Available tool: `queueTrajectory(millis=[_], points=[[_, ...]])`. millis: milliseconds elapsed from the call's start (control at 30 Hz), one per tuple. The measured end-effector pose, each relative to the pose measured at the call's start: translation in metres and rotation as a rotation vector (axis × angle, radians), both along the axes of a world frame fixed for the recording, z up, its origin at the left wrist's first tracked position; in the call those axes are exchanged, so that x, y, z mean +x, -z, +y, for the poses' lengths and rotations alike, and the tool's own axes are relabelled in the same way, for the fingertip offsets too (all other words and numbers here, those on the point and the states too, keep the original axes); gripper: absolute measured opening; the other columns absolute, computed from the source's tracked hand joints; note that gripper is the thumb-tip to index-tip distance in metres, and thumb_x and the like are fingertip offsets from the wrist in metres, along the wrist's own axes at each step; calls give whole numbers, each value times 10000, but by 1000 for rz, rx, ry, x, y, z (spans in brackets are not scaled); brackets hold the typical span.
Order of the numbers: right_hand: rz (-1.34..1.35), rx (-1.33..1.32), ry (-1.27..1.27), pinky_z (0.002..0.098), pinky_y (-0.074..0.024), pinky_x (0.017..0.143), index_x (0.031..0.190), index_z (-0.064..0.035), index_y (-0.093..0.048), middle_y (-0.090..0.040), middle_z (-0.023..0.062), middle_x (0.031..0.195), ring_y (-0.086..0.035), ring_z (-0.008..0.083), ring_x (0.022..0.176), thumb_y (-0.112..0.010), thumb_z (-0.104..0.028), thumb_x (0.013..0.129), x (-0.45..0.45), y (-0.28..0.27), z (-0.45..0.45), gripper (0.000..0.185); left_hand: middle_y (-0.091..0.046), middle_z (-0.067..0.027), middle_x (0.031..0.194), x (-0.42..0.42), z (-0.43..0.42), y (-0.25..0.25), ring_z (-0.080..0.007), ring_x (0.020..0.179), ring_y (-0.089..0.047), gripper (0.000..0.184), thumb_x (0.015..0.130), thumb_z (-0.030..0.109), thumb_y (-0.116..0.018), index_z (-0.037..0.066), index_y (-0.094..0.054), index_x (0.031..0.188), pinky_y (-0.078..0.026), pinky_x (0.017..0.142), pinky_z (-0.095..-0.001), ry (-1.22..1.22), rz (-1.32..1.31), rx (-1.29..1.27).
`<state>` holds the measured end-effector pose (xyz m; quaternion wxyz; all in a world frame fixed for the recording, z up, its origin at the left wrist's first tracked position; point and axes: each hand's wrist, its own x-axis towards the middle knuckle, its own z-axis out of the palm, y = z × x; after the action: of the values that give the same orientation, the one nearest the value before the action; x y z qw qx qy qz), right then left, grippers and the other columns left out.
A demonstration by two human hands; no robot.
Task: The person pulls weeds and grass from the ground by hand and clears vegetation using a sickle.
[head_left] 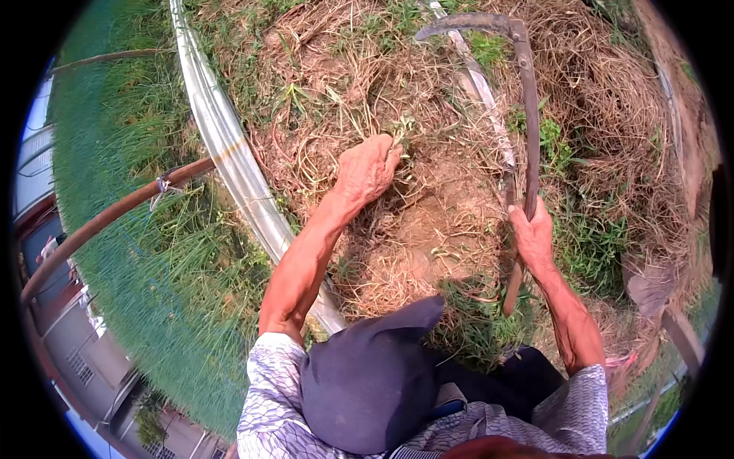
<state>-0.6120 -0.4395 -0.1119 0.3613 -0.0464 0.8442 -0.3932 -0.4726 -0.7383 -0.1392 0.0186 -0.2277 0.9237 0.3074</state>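
My left hand [371, 168] is closed in a fist low over the ground, around a tuft of weeds [402, 130]. Green leaves stick out past the fingers, and the stems inside the fist are hidden. Off to the right, my right hand [533, 233] grips the long wooden handle of a sickle [528, 115]. The sickle's curved, dark blade [462, 24] points left at the top of the view, well away from both hands. Between the hands lies a patch of bare brown soil [432, 222] with dry stalks scattered over it.
Folded clear plastic sheeting [229, 153] runs down the left, beside a curved brown pole [115, 206] and tall green grass [145, 291]. A narrow pale strip [482, 84] passes behind the sickle. Dry straw [612, 115] is heaped on the right. A dark cap [371, 382] fills the bottom middle.
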Motion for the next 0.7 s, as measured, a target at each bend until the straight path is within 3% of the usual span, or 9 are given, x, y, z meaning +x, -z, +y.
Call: queueTrajectory(millis=[67, 167, 267, 333, 400, 500, 567, 667, 700], points=[[-43, -73, -3, 294, -436, 617, 988, -35, -543, -511, 9, 766, -484, 109, 687, -634, -193, 883, -11, -6, -24, 210, -538, -188, 728, 3, 23, -17, -392, 722, -582, 331, 976, 327, -524, 29, -499, 835, -447, 639, -482, 184, 39, 107], [42, -61, -124, 306, -435, 611, 952, -43, -527, -501, 7, 745, -472, 123, 658, -638, -198, 877, -14, -21, -26, 205, -539, -200, 730, 23, 83, -43, -397, 712, -577, 370, 985, 363, -506, 26, -485, 833, -435, 655, -497, 415, -188, 499], [92, -15, -216, 314, -435, 612, 950, -38, -523, -489, 11, 729, -464, 127, 652, -642, -199, 871, 3, -27, 3, 215, -545, -200, 751, 41, 104, -55, -388, 747, -593, 445, 928, 445, -581, 12, -493, 874, -436, 660, -495, 354, -397, 863], [69, 58, -249, 315, -436, 615, 959, -32, -525, -484, 14, 725, -464, 128, 657, -642, -198, 870, 16, -29, 23, 222, -555, -194, 783, 55, 90, -48, -382, 775, -605, 452, 888, 449, -635, 17, -504, 908, -449, 641, -487, 55, -126, 396], [58, 116, -285, 316, -438, 618, 968, -26, -527, -478, 17, 722, -464, 129, 661, -642, -197, 869, 21, -26, 26, 228, -577, -164, 941, 65, 45, -38, -353, 854, -623, 417, 767, 281, -767, 52, -542, 1033, -478, 728, -461, -129, -103, -91], [1, 31, -334, 327, -450, 631, 1004, -13, -543, -508, 40, 732, -489, 133, 681, -640, -201, 864, 36, -20, 6, 254, -434, -233, 1379, 96, -29, -27, -380, 1232, -444, 774, 681, 264, -815, 62, -476, 1347, -265, 1066, -500, -249, -64, -529], [24, -36, -375, 387, -474, 662, 1089, 16, -539, -561, 135, 766, -559, 227, 702, -622, -225, 858, 45, -16, -27, 344, -405, -261, 1390, 129, -65, 19, -397, 1292, -396, 742, 720, 353, -804, 36, -480, 1308, -298, 1054, -521, -283, -146, -491], [12, 2, -471, 424, -487, 686, 1158, 28, -508, -578, 206, 789, -597, 316, 727, -594, -229, 860, 53, 3, -43, 403, -411, -269, 1371, 127, -52, 3, -403, 1258, -423, 551, 818, 417, -721, 2, -561, 1144, -391, 997, -539, -276, -204, -387], [16, 41, -544, 439, -490, 694, 1186, 29, -488, -580, 235, 796, -605, 358, 739, -579, -229, 861, 58, 11, -44, 425, -512, -262, 1190, 124, -44, -1, -389, 1105, -517, 372, 833, 323, -692, -3, -573, 969, -459, 888, -508, -289, -170, -446]])
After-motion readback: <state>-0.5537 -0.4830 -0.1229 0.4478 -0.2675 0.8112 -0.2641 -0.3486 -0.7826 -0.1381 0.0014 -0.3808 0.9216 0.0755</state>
